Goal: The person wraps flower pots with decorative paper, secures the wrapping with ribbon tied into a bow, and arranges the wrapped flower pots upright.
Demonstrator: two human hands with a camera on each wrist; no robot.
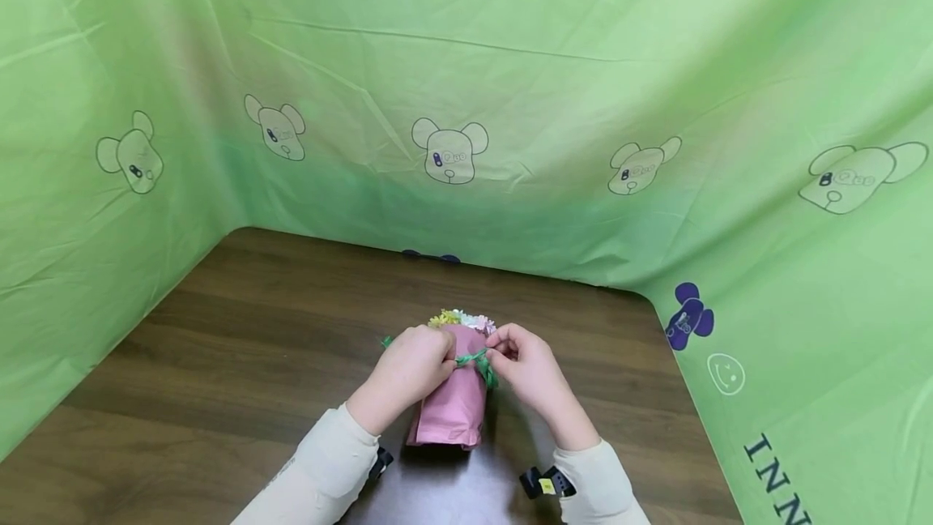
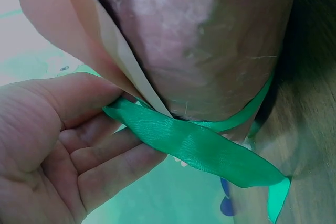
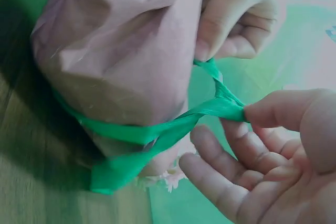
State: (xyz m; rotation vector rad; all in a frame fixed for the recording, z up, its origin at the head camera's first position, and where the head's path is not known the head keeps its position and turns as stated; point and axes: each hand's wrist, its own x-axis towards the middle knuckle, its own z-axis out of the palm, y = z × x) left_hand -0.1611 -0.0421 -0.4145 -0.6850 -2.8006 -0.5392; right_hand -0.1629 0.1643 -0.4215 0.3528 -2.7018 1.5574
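A bouquet wrapped in pink paper (image 1: 450,410) lies on the table, its small yellow, white and pink flowers (image 1: 466,319) showing at the far end. Round the wrapping runs a green ribbon (image 3: 173,124). My left hand (image 1: 414,363) pinches one part of the ribbon between thumb and fingers, at the left of the paper's overlapping edge. On the other side my right hand (image 1: 528,367) pinches the ribbon between thumb and forefinger, the other fingers spread loosely. In the right wrist view the ribbon crosses itself between the two hands, and a loose end hangs down.
The dark wood table (image 1: 240,347) spreads around the bouquet. A green cloth (image 1: 350,47) with printed bear heads stands behind it and along both sides. Black wrist devices (image 1: 547,483) sit under the cream sleeves (image 1: 601,480).
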